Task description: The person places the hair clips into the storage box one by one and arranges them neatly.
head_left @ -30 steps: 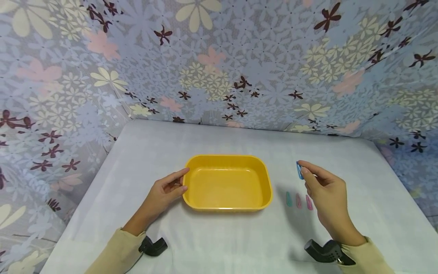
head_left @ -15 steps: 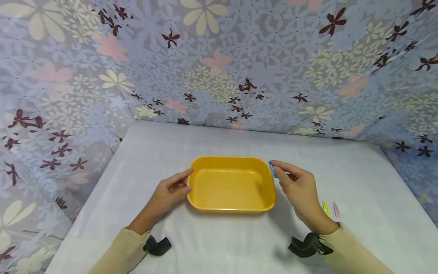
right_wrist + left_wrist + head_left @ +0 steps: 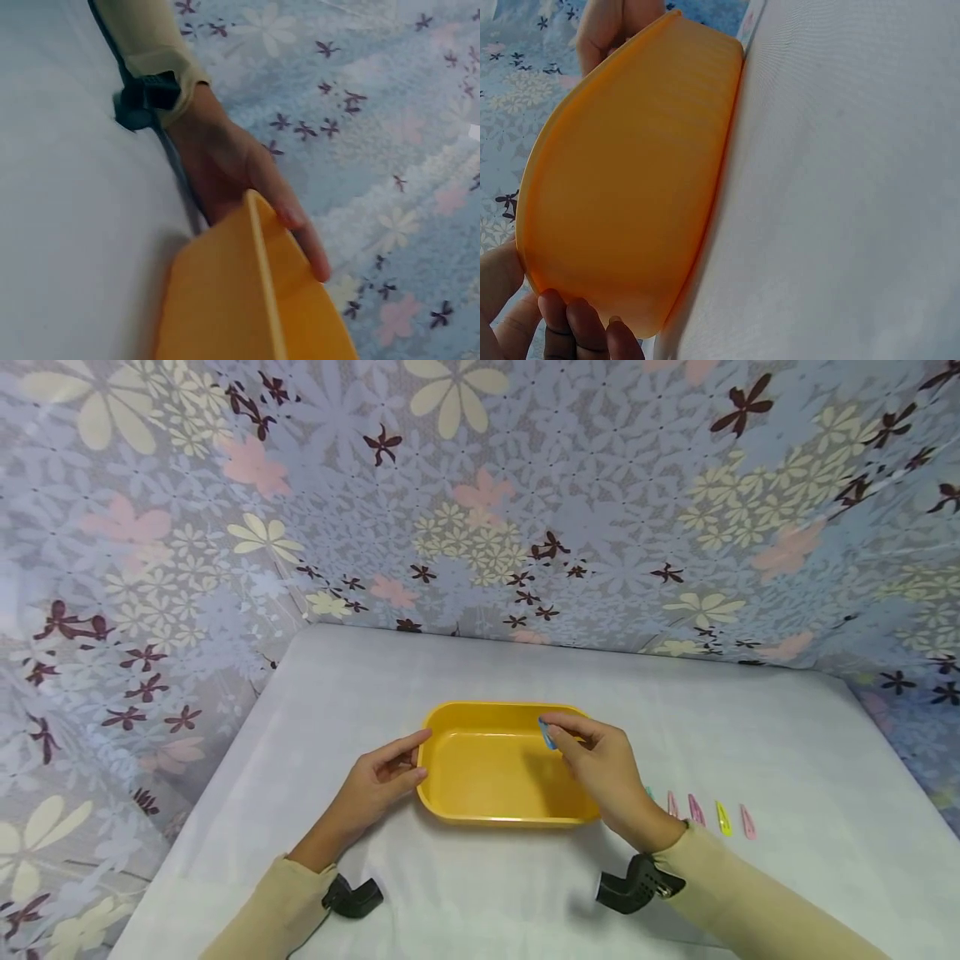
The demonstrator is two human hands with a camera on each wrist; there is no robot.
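Note:
My right hand (image 3: 606,770) pinches a blue snap hair clip (image 3: 547,734) between thumb and index finger, above the right part of a yellow plastic tray (image 3: 480,777). No other thing shows inside the tray. At the tray's left rim, my left hand (image 3: 384,781) grips with the thumb and index finger on the edge. The left wrist view has my left fingers (image 3: 586,324) against the tray's outer wall (image 3: 630,172). From across, the right wrist view catches the left hand (image 3: 232,169) at the tray's end; the blue clip is not visible there.
Right of the tray, several snap hair clips lie in a row on the white cloth: a yellow clip (image 3: 723,818), a magenta clip (image 3: 696,810), pink ones and a teal one partly hidden by my right hand. A flowered cloth (image 3: 480,502) hangs behind the table.
My right hand has moved left with the blue hair clip, from above the table on the right to over the tray. My left hand has stayed at the tray's rim.

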